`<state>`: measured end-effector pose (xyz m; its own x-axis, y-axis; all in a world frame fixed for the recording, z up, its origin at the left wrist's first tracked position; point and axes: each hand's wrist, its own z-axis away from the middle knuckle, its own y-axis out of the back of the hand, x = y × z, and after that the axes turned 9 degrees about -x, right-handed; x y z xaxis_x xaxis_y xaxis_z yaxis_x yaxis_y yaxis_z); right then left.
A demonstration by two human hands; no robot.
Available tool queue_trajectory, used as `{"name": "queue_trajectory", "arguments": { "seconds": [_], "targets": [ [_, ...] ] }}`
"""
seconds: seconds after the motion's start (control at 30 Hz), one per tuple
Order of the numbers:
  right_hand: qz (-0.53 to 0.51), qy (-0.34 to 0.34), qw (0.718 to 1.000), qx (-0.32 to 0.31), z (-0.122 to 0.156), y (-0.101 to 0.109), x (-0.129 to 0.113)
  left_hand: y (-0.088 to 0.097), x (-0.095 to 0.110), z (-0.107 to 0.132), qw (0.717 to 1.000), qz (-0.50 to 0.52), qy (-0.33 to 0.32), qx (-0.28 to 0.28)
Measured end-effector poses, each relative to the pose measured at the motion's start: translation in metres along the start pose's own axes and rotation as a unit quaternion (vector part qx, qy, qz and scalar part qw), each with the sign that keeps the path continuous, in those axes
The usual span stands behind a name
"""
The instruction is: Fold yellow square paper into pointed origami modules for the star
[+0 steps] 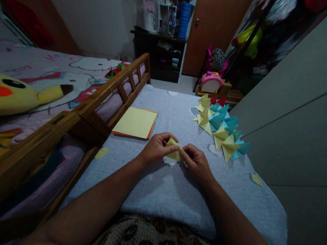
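Note:
Between my two hands is a small folded piece of yellow origami paper [173,154], held just above the light blue cloth. My left hand [159,147] pinches its upper left part, thumb across the front. At its right corner, the thumb and fingers of my right hand [195,160] are closed on the paper. A stack of square coloured paper [135,123], yellow on top with orange and other edges showing, lies to the left. Folded yellow paper cranes [226,141] stand in rows at the right, beside several blue paper cranes [219,119] and red ones [217,100] behind.
A wooden bed rail [112,92] runs along the left, with a yellow plush toy [28,93] on the bed beyond. A pale cabinet [288,112] stands close on the right. At the back are a dark shelf [158,56] and a pink toy case [211,82].

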<state>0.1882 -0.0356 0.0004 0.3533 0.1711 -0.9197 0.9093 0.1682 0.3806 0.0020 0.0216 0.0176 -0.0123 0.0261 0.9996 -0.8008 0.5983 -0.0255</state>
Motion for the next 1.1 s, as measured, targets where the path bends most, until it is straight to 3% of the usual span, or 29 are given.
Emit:
{"name": "queue_trajectory", "arguments": {
  "seconds": [0.37,0.53,0.67,0.77,0.93,1.03,1.1],
  "targets": [
    [-0.004,0.017,1.000,-0.009,-0.002,0.000,-0.007,-0.007,-0.002,0.001,0.999,-0.031,-0.010,-0.009],
    [-0.011,0.000,1.000,-0.010,-0.001,0.003,-0.008,-0.005,0.004,0.002,0.996,-0.071,-0.038,0.033],
    [-0.040,-0.017,0.999,-0.007,0.001,0.005,-0.010,-0.003,0.007,0.002,0.994,-0.056,-0.038,0.083],
    [-0.064,-0.034,0.997,-0.009,0.001,0.006,-0.011,-0.003,0.007,0.002,0.995,-0.027,-0.027,0.090],
    [-0.189,-0.079,0.979,-0.027,0.001,0.006,-0.001,-0.003,0.004,0.000,0.989,0.145,-0.014,0.034],
    [-0.310,-0.119,0.942,-0.039,0.001,0.004,0.006,-0.005,0.002,-0.001,0.960,0.279,0.003,-0.026],
    [-0.373,-0.135,0.917,-0.048,0.000,0.002,0.006,-0.008,-0.001,0.000,0.952,0.300,0.022,-0.062]
  ]
}}
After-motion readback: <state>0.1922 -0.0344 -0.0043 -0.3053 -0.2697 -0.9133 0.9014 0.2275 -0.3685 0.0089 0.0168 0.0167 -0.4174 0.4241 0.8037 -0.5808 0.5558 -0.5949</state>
